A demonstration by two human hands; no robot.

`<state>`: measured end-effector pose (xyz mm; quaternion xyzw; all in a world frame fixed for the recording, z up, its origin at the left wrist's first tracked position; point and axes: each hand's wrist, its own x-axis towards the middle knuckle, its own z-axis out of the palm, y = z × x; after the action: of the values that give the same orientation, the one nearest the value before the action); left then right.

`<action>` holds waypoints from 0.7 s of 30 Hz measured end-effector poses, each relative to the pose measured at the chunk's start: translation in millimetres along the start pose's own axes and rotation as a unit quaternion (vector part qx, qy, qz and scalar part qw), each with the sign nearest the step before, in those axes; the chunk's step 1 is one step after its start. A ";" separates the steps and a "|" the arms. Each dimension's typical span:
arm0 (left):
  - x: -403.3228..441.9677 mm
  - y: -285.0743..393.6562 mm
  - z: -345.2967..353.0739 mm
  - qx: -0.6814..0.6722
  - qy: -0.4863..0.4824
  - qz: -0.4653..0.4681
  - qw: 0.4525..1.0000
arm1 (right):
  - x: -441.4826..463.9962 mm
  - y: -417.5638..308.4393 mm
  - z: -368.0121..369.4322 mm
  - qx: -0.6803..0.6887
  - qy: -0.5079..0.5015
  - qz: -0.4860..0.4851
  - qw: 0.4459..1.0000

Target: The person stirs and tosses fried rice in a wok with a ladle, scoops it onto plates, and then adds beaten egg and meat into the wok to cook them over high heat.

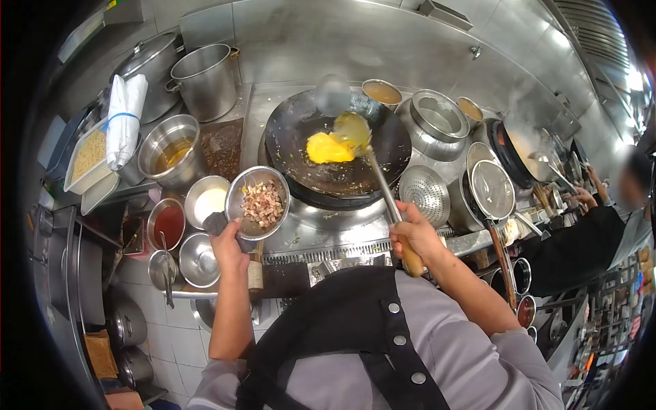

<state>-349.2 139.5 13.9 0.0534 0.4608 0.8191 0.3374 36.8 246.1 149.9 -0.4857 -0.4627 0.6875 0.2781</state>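
Note:
A large dark wok [294, 137] sits on the stove with bright yellow egg [328, 147] in its middle. My right hand [415, 236] is closed around the wooden handle of a ladle [383, 181], whose blurred bowl is over the wok beside the egg. In my left hand [229, 247] is the edge of a metal bowl [239, 229], tilted and filled with chopped brownish-pink pieces [262, 203]. A dark cloth [216, 223] lies at my left fingers, and the bowl is just left of the wok's near rim.
Left are a pot of oil [169, 152], a red sauce container [168, 224], a white-filled bowl [209, 203] and a tall pot [203, 82]. A perforated strainer [424, 196] and lidded pot [441, 116] stand right. Beyond, another person [588, 232] works at a steaming wok.

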 end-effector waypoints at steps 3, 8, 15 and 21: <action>-2.0 -2.2 4.4 0.010 -0.011 -0.004 1.000 | 12.2 -19.5 -16.0 0.208 -0.093 0.071 0.971; -18.5 -5.5 25.2 0.032 -0.008 0.016 0.999 | 28.9 6.3 16.5 -0.150 0.054 -0.053 0.986; -27.9 -24.0 31.2 -0.011 -0.051 -0.020 0.998 | 35.2 -16.5 -14.8 0.159 -0.079 0.034 0.984; -49.2 -33.6 24.8 -0.088 -0.050 -0.098 0.990 | 6.5 -2.9 5.9 0.000 -0.020 -0.003 1.000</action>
<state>-284.7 139.5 12.5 0.0190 0.3725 0.8159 0.4418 28.7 250.6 150.4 -0.4707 -0.4700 0.6957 0.2712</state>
